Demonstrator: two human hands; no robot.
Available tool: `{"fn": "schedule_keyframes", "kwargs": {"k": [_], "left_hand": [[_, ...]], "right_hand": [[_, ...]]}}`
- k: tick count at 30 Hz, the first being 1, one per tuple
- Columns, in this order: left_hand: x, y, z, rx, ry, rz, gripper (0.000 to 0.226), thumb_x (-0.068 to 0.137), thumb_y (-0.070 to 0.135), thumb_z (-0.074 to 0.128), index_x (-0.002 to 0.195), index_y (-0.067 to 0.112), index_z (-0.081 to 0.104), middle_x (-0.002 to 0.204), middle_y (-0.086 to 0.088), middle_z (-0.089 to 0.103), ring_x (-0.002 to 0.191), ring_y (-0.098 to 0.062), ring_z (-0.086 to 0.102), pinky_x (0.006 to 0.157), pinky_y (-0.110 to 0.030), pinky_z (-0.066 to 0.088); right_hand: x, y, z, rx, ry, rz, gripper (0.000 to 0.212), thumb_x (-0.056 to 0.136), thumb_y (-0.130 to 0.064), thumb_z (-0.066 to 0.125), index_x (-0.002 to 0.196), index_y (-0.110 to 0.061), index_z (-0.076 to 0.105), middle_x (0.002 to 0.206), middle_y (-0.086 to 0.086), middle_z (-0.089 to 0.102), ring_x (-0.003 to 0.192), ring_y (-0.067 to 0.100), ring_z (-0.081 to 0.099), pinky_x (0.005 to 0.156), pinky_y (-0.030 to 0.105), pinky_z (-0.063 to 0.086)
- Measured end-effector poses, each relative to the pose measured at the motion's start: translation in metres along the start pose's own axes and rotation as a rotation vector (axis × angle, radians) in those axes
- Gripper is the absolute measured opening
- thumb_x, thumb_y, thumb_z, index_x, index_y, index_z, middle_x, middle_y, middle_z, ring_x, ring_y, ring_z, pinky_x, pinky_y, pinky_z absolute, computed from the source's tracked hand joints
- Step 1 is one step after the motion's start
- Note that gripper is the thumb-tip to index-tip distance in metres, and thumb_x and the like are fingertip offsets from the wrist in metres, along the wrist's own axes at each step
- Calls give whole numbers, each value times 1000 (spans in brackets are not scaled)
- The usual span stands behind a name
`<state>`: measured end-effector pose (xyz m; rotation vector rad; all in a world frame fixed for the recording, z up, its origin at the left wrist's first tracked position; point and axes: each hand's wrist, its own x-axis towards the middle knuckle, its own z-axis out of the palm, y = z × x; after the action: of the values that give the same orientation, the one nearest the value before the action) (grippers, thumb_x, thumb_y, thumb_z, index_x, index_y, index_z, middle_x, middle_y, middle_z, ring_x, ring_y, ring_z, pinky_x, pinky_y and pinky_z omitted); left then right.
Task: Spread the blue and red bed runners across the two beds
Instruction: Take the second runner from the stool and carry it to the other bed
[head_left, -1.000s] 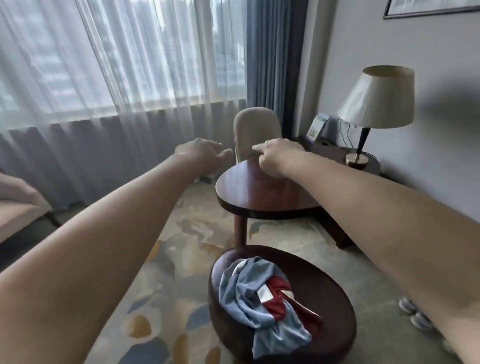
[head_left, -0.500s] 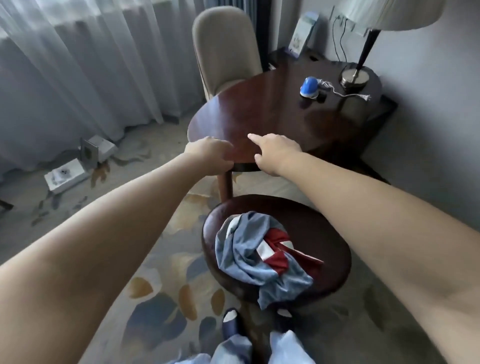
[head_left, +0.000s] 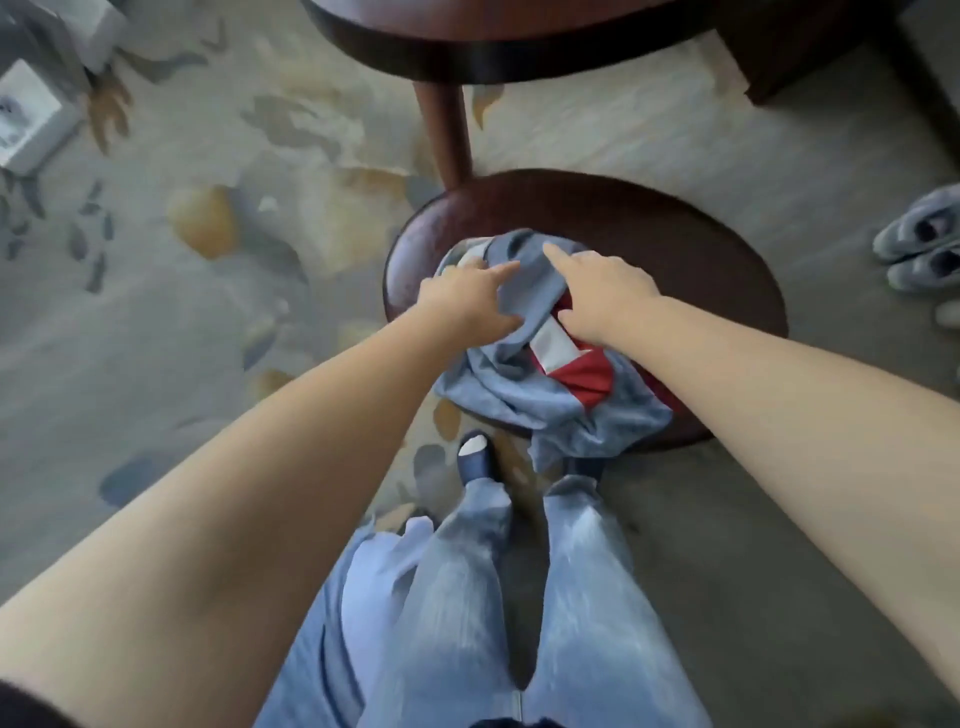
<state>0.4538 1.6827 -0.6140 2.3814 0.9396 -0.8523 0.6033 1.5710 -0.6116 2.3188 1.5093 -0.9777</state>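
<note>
Head view. At centre, on round dark wooden low bench (head_left: 701, 270): crumpled blue fabric bed runner (head_left: 524, 384), tangled with red bed runner with white band (head_left: 584, 379), red visible at 5 o'clock of the heap. One blue fold hanging over the bench rim at 6 o'clock.

Left hand (head_left: 462, 301) laid on blue cloth at 10 o'clock of the heap, right hand (head_left: 605, 296) at 1 o'clock, also touching blue. Grip of each apart, fingers straight, nothing pinched yet.

Larger dark wooden table (head_left: 467, 57) at 12 o'clock of the frame, grey shoes (head_left: 919, 244) at 3 o'clock. No bed in view.

Step in hand, by judgement: picking up the runners, spreading not yet begun. Next move likely calling for both grips closing on cloth, lifting the heap clear, parting blue from red, then carrying to the beds.
</note>
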Motion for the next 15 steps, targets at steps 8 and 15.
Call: {"fn": "schedule_keyframes", "kwargs": {"k": [8,15], "left_hand": [[79,-11,91,-8,-36,-126,104,74,71,69,156,53,9,168,-9,7,154,-38,7,110,-63,37],[115,-18,129,-227,22,-237,124,59,76,79,145,70,-10,168,-14,-12,153,-46,4,115,-71,23]], "right_hand": [[80,8,98,-4,-123,-10,97,87,-27,67,160,-38,4,163,7,17,139,39,33,100,50,45],[127,27,146,-48,42,63,125,75,-52,79,156,-41,-17,164,16,-27,151,44,-19,106,63,40]]}}
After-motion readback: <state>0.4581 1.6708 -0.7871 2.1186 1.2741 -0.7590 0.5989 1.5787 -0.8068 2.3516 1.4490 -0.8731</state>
